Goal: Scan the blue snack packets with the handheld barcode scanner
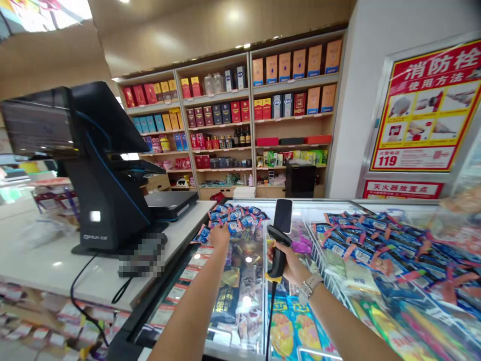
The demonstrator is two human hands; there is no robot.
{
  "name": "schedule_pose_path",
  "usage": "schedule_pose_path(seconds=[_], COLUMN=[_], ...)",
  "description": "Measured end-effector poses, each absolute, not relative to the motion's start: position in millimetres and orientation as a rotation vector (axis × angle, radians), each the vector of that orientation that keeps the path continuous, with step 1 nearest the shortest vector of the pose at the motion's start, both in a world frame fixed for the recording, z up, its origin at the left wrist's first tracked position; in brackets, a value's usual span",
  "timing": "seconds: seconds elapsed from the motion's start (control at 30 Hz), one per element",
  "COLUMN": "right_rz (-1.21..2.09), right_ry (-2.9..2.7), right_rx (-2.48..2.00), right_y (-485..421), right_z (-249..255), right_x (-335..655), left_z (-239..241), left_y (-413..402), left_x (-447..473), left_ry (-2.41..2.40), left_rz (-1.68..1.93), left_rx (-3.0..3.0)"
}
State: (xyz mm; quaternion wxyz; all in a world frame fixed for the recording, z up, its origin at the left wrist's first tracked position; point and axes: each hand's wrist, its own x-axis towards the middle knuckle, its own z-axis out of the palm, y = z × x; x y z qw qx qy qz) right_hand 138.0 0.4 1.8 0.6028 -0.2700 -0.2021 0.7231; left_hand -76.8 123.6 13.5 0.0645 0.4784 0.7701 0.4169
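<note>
My left hand [220, 235] reaches to a pile of small blue-and-pink packets [238, 214] on the glass top of a display freezer [199, 260]. Its fingers are closed on a blue packet [204, 234] at the near left side of the pile, though the fingertips are partly hidden. In my right hand [289, 263] is a black-and-yellow barcode scanner [278, 250], held by its handle with the cord hanging toward me. Just beyond the scanner lies a smartphone [283, 215] with a dark screen. More blue packets [376, 240] are spread over the right side.
To the left, a counter [188, 220] bears a point-of-sale terminal [105, 165] with a flat scale platform [172, 204] and a blurred-out device [143, 254]. Bagged frozen goods [296, 321] show through the glass. Shelves of boxes [218, 113] stand behind; a red sign [428, 105] hangs right.
</note>
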Motion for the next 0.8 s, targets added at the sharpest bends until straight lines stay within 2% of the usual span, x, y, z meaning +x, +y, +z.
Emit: schedule_pose_path(seconds=[0.23, 0.57, 0.8], right_rz=[1.67, 1.448, 1.409], right_ry=[-0.49, -0.341, -0.342], right_rx=[-0.627, -0.6, -0.599], right_y=[1.7, 4.4, 6.1], right_z=[3.5, -4.9, -9.0], right_x=[138.1, 135.5, 133.5], left_z=[18.7, -2.9, 8.5], left_y=[130.3, 77.2, 75.4], left_x=[-64.3, -25.3, 10.2], left_ry=[2.379, 1.651, 2.124], left_rz=[1.175, 1.422, 0.925], left_rx=[1.379, 1.787, 1.908])
